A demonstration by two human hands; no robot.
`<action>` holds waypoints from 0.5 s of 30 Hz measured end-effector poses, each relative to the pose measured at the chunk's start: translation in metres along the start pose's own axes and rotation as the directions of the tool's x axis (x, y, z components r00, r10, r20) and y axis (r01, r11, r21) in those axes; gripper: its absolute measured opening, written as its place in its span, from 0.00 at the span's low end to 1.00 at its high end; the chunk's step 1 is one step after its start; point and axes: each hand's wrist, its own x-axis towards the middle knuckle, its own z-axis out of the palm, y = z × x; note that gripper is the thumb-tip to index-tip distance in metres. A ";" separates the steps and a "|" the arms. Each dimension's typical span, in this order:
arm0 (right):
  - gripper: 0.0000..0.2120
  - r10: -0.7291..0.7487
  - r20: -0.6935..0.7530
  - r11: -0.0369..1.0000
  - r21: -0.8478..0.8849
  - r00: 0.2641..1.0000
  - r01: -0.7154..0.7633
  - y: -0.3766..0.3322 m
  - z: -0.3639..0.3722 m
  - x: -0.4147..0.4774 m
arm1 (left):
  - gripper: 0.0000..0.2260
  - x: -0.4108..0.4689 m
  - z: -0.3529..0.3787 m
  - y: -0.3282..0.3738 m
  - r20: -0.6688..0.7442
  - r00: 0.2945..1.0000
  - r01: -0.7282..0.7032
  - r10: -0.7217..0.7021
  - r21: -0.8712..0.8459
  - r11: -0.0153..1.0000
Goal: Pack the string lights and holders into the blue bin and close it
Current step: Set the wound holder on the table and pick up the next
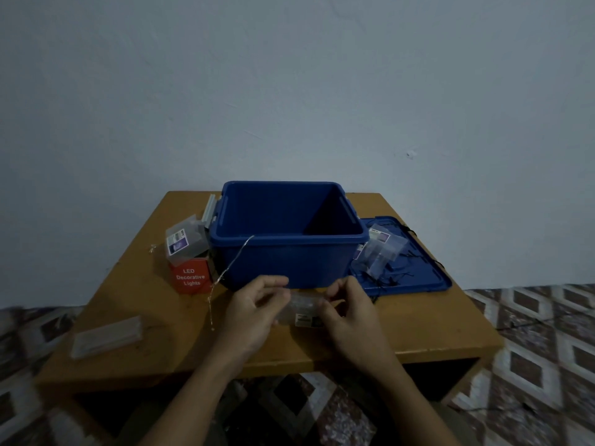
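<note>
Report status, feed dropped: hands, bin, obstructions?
Left hand and right hand hold clear pack before blue bin. Bin open, lid flat beside it, packs on top. Wire draped over rim.

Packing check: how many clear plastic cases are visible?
4 cases: one held by left hand and right hand, one atop red box, one front-left on table, one on blue lid; another may overlap there.
</note>
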 end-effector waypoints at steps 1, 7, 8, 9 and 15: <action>0.04 0.041 0.004 0.999 0.023 0.999 -0.041 0.000 0.002 0.001 | 0.06 0.001 -0.001 0.001 0.008 1.000 0.026 -0.026 0.004 1.000; 0.03 0.229 0.028 0.961 0.154 0.973 -0.231 -0.003 0.002 0.005 | 0.04 0.005 -0.006 0.007 0.054 0.991 0.122 -0.121 -0.023 0.992; 0.03 0.228 0.024 0.961 0.158 0.973 -0.229 -0.004 0.002 0.005 | 0.03 0.005 -0.006 0.008 0.066 0.990 0.124 -0.122 -0.020 0.992; 0.04 0.220 0.020 0.964 0.152 0.975 -0.220 -0.004 0.002 0.004 | 0.03 0.005 -0.006 0.009 0.083 0.989 0.122 -0.120 -0.009 0.993; 0.06 0.175 -0.022 0.974 0.150 0.984 -0.170 -0.002 0.000 0.002 | 0.04 0.005 -0.001 0.007 0.062 0.982 0.184 -0.180 -0.061 0.981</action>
